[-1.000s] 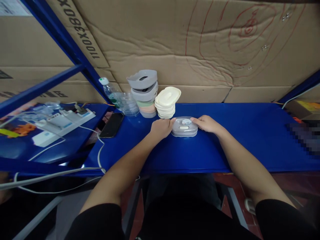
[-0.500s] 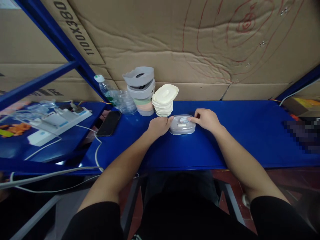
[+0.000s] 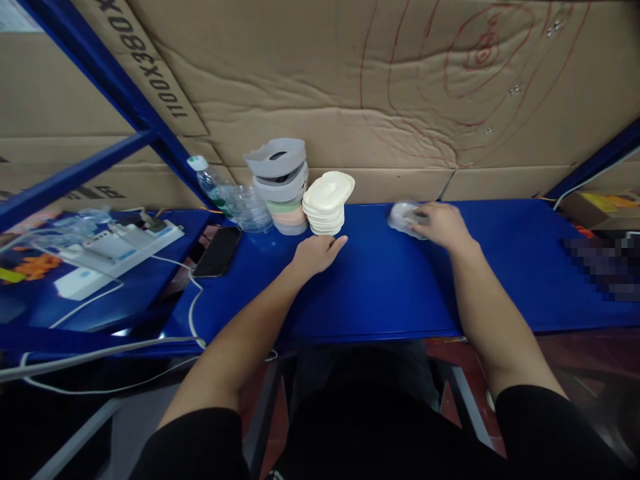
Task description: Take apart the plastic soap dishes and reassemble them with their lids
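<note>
My right hand (image 3: 440, 223) grips a small translucent grey plastic box with a lid (image 3: 401, 215) by its right side, over the back of the blue table. The box is blurred, and my fingers cover part of it. My left hand (image 3: 317, 253) holds nothing, its thumb stretched out to the right and apart from the fingers. Just behind that hand stands a stack of cream plastic lids (image 3: 329, 193). Left of the lids rises a stack of plastic containers in grey, green and peach (image 3: 283, 190), its top piece tilted.
Clear plastic cups (image 3: 250, 210) and a bottle (image 3: 207, 180) stand left of the stacks. A black phone (image 3: 219, 251) lies nearby, with white cables (image 3: 195, 307) and a power strip (image 3: 120, 253) farther left. Cardboard (image 3: 390, 133) walls the back of the blue table (image 3: 380, 287).
My right hand has carried the grey box from the middle of the table toward the back right. My left hand has let go of it and stays about where it was.
</note>
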Demonstrator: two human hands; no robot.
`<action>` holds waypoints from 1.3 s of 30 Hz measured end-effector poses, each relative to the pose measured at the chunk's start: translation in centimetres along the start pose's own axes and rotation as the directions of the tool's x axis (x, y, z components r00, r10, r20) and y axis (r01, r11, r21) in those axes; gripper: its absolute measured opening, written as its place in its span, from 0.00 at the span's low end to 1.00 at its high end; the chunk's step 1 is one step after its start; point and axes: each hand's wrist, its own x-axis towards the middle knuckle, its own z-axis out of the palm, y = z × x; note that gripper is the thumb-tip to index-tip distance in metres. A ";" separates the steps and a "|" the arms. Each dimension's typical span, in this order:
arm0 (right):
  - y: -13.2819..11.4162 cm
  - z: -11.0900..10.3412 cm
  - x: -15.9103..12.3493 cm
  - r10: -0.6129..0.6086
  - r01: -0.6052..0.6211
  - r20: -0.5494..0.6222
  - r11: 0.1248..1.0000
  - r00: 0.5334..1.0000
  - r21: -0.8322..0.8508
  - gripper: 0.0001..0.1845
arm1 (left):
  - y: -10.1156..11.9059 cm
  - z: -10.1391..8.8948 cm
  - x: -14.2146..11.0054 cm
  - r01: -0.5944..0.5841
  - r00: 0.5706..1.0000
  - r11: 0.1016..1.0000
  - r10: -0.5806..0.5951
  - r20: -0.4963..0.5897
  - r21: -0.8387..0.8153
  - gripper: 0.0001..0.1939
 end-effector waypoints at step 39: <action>-0.7 4.0 1.1 -0.195 0.205 -0.082 0.967 0.977 0.149 0.33 | -2.9 -0.1 2.1 -0.228 0.820 0.941 0.046 -0.571 -0.252 0.17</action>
